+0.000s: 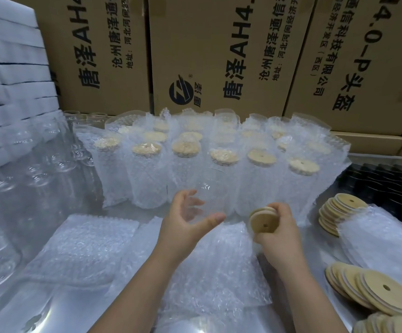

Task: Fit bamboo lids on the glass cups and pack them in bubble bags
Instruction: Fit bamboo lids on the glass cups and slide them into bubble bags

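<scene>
My left hand [188,219] grips a clear glass cup [210,191], fingers and thumb curled round its lower part; the cup stands upright and has no lid. To the right of it, my right hand [280,233] holds two or three round bamboo lids [262,222] on edge, each with a small centre hole. Flat bubble bags [209,272] lie under both hands. Behind the cup stand several bagged cups with bamboo lids [224,157].
Bare glass cups [27,179] crowd the left side. Stacks of bamboo lids lie at right [339,210] and lower right [368,289]. More bubble bags [84,241] lie at left. Cardboard boxes [219,56] wall the back; white foam sheets [7,68] stack at far left.
</scene>
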